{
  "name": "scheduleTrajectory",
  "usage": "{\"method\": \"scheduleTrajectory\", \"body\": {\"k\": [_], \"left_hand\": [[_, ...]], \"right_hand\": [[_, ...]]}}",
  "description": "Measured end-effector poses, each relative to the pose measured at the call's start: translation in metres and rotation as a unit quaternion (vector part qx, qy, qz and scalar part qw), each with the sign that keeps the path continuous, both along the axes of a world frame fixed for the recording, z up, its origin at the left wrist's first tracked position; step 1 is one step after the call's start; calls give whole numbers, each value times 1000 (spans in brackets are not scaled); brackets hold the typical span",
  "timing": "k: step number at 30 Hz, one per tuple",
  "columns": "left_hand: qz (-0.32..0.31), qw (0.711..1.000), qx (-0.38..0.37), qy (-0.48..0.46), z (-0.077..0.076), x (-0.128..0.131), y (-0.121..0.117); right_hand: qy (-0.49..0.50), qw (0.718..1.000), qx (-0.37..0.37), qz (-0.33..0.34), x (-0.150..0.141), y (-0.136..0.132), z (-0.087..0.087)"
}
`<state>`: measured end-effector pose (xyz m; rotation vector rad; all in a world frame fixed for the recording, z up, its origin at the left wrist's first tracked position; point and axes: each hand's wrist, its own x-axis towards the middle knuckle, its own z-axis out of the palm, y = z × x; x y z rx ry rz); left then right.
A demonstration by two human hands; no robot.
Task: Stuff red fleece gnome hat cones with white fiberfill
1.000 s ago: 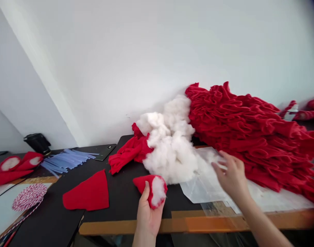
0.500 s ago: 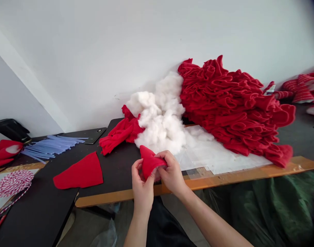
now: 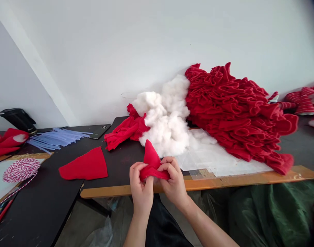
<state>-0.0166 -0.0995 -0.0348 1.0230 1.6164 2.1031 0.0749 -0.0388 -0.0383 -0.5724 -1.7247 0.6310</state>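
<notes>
A small red felt cone, like a little hat (image 3: 152,156), points upward above the table's front edge. My left hand (image 3: 141,178) pinches its left rim between thumb and fingers. On the right rim, my right hand (image 3: 172,176) grips with thumb and bent fingers, and the rim is folded between the two hands. The cone's opening faces me and its inside is mostly hidden. Just behind it lies a heap of white fibre stuffing (image 3: 167,127). A flat red felt piece (image 3: 86,164) rests on the table to the left.
Behind on the right rises a tall pile of red felt pieces (image 3: 239,113) beside a white plastic sheet (image 3: 229,163). Red fabric (image 3: 128,128) lies left of the stuffing. Farther left are blue strips (image 3: 57,137), a phone (image 3: 100,131) and coiled red-and-white cord (image 3: 21,169).
My right hand has come from the plastic sheet to the red cone. The cone has turned from showing its white stuffing to standing point up, gripped by both hands.
</notes>
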Motion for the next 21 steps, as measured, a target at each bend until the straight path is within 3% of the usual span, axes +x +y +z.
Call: {"method": "scheduleTrajectory", "body": {"k": [5,10,16,21], "left_hand": [[34,999,-14,5,-6,-1,5],[18,985,-8,-171,-9,1,18],[115,989,-34,-81,-11,-6,21],[13,993,-2,-117,-9,-2,14]], "right_hand": [[17,999,-22,19,1,-2,3],[1,1000,0,30,-1,-6,0],[-13,999,27,-30,-2,2,-7],[6,1000,14,-24,-2,8,-5]]}}
